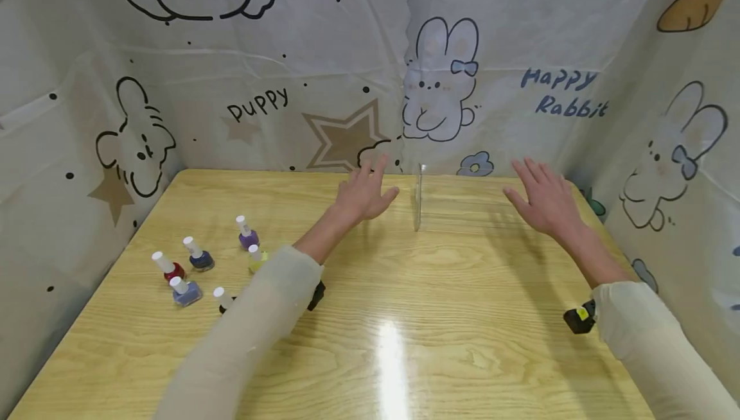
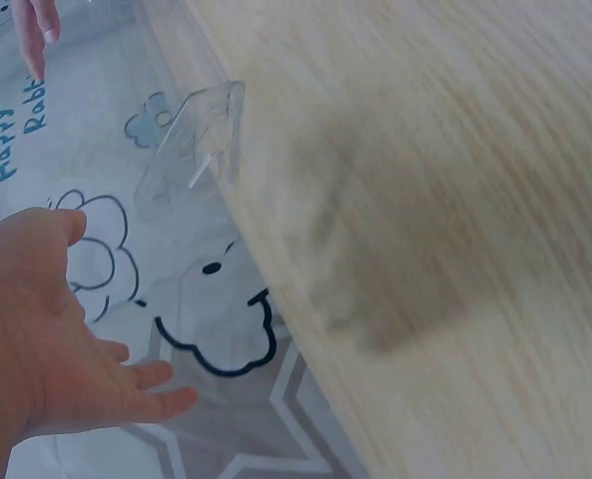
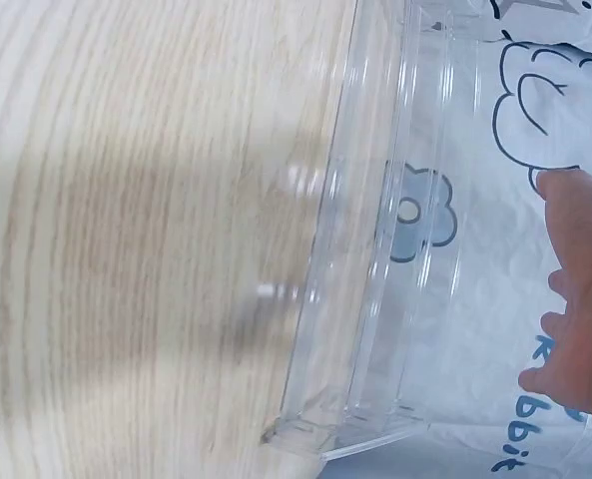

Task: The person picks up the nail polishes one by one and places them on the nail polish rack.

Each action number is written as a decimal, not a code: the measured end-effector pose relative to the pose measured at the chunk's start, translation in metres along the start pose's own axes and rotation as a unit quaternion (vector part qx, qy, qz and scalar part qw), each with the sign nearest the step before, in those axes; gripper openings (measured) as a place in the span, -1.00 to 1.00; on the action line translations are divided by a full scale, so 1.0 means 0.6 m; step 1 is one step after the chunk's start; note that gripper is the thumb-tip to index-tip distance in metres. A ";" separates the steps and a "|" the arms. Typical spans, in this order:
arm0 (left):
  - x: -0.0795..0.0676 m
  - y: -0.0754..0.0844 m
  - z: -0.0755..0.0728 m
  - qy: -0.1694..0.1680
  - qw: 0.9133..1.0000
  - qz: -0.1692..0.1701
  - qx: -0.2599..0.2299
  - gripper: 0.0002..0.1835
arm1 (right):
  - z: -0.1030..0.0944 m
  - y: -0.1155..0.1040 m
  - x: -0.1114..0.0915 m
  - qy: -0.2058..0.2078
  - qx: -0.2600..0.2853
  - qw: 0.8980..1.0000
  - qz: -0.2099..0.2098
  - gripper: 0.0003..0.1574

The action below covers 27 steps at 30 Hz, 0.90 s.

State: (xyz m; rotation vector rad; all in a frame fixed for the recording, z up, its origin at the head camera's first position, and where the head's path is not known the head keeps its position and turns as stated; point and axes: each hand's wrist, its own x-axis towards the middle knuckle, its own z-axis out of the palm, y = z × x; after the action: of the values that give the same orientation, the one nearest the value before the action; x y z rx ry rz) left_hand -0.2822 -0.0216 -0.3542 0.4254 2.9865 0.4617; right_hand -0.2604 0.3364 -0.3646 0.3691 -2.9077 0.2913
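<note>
A clear acrylic tiered display rack (image 1: 419, 201) stands at the back of the wooden table; its stepped shelves (image 3: 370, 299) show in the right wrist view. To its left hovers my left hand (image 1: 363, 196), fingers spread and apart from the side panel (image 2: 196, 150). My right hand (image 1: 546, 200) is held up by the rack's right end, fingers extended, with no grip on anything. Several white-capped nail polish bottles sit at the left: purple (image 1: 248, 239), dark blue (image 1: 201, 259), red (image 1: 172, 271), greyish blue (image 1: 187, 293), yellow-green (image 1: 254, 266) and a dark one (image 1: 224, 304). My left forearm partly covers the last two.
Printed cloth (image 1: 347, 54) with cartoon animals hangs behind and along both sides of the wooden table (image 1: 462, 330). A bright light reflection lies on the tabletop near the front. Black wrist devices (image 1: 580, 318) hang beneath both sleeves.
</note>
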 end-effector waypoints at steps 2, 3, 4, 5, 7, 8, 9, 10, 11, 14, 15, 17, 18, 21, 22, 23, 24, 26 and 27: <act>0.001 0.005 0.008 -0.003 1.000 0.004 -0.007 -0.20 | 0.002 0.007 -0.003 0.005 0.006 1.000 -0.009 -0.16; 0.001 0.008 0.012 -0.005 1.000 0.005 -0.012 -0.21 | 0.003 0.011 -0.005 0.009 0.010 1.000 -0.014 -0.17; 0.002 0.011 0.016 -0.005 1.000 0.007 -0.017 -0.21 | 0.004 0.015 -0.008 0.012 0.013 1.000 -0.018 -0.18; 0.002 0.014 0.020 -0.006 1.000 0.011 -0.020 -0.22 | 0.005 0.018 -0.010 0.014 0.017 1.000 -0.022 -0.19; 0.003 0.020 0.030 -0.008 0.999 0.017 -0.030 -0.22 | 0.007 0.027 -0.015 0.017 0.020 0.999 -0.028 -0.21; 0.004 0.022 0.035 -0.012 0.999 0.019 -0.032 -0.22 | 0.008 0.031 -0.017 0.017 0.022 0.999 -0.030 -0.22; 0.004 0.025 0.041 -0.016 0.999 0.021 -0.034 -0.22 | 0.009 0.035 -0.020 0.015 0.023 0.999 -0.031 -0.23; 0.004 0.027 0.046 -0.020 0.999 0.023 -0.035 -0.21 | 0.010 0.039 -0.022 0.013 0.022 0.999 -0.031 -0.24; 0.004 0.029 0.052 -0.024 0.999 0.025 -0.037 -0.21 | 0.011 0.043 -0.024 0.011 0.019 0.999 -0.030 -0.25; 0.004 0.036 0.067 -0.029 0.998 0.029 -0.041 -0.20 | 0.015 0.054 -0.031 0.009 0.007 1.000 -0.028 -0.27; 0.004 0.039 0.071 -0.029 0.998 0.031 -0.043 -0.20 | 0.017 0.058 -0.033 0.010 0.003 1.000 -0.027 -0.27; 0.005 0.043 0.078 -0.031 0.998 0.036 -0.047 -0.20 | 0.020 0.067 -0.038 0.014 0.004 1.000 -0.025 -0.27; 0.006 0.046 0.080 -0.033 0.997 0.039 -0.054 -0.20 | 0.021 0.072 -0.041 0.016 0.009 1.000 -0.024 -0.27; 0.007 0.053 0.087 -0.044 0.995 0.045 -0.076 -0.18 | 0.025 0.088 -0.053 0.021 0.022 0.999 -0.018 -0.27; 0.008 0.056 0.088 -0.047 0.995 0.046 -0.081 -0.18 | 0.026 0.094 -0.058 0.022 0.027 0.999 -0.018 -0.27; 0.009 0.058 0.090 -0.048 0.994 0.046 -0.088 -0.18 | 0.026 0.099 -0.062 0.023 0.031 0.999 -0.019 -0.28; 0.010 0.059 0.092 -0.047 0.994 0.047 -0.092 -0.17 | 0.026 0.104 -0.068 0.024 0.035 0.999 -0.019 -0.29; 0.012 0.062 0.097 -0.041 0.994 0.047 -0.090 -0.17 | 0.027 0.112 -0.076 0.027 0.042 0.999 -0.020 -0.30; 0.013 0.062 0.100 -0.036 0.994 0.048 -0.088 -0.17 | 0.028 0.115 -0.079 0.027 0.044 0.998 -0.020 -0.30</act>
State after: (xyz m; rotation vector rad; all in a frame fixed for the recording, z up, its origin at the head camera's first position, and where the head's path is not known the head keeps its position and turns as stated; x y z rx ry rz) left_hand -0.2724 0.0319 -0.3998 0.5584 2.8342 0.6962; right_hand -0.2362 0.4093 -0.4026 0.4251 -2.8379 0.4180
